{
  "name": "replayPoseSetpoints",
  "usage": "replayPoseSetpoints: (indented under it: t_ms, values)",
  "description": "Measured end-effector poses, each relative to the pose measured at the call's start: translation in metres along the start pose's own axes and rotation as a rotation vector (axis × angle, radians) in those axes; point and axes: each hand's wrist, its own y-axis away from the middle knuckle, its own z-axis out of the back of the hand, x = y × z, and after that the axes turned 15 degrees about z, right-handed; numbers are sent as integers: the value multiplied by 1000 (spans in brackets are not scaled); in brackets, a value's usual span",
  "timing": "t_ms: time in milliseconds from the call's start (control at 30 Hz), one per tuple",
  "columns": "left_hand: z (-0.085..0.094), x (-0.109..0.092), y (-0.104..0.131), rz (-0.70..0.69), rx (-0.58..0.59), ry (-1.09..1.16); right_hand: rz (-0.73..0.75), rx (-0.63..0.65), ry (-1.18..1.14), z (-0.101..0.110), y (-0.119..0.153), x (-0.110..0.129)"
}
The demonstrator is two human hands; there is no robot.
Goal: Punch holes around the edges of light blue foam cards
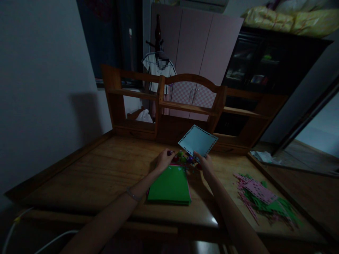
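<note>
Near the middle of the table, between its near edge and the shelf unit along its far edge, we have a green stack lying flat, with pink showing at its margins. Just beyond the stack, our left hand pinches a small dark piece between thumb and fingers. Our right hand grips a pale blue sheet by its near corner, thumb on top, and holds it tilted up off the tabletop; small holes run along its borders. Small red, green and purple pieces sit between our hands, bunched too closely and too dimly lit for us to count. Towards the right edge of the table, well apart from the stack, pink and green cut strips lie in a loose heap. We judge that some cutting or punching is done, since the sheet has its holes and the strips lie loose. The stack lies unheld, and how much is left we cannot tell.
</note>
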Motion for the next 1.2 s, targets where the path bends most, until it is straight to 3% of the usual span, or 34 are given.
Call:
replayPoseSetpoints:
  t_ms: [133,367,1200]
  values:
    - [1,-2,2,-81,-3,-140,4,3,-25,-1,0,-1]
    - [4,-4,4,-92,13,-255,-4,23,-32,-1,0,-3]
    - [5,-7,5,-111,45,-250,-47,67,16,-4,4,7]
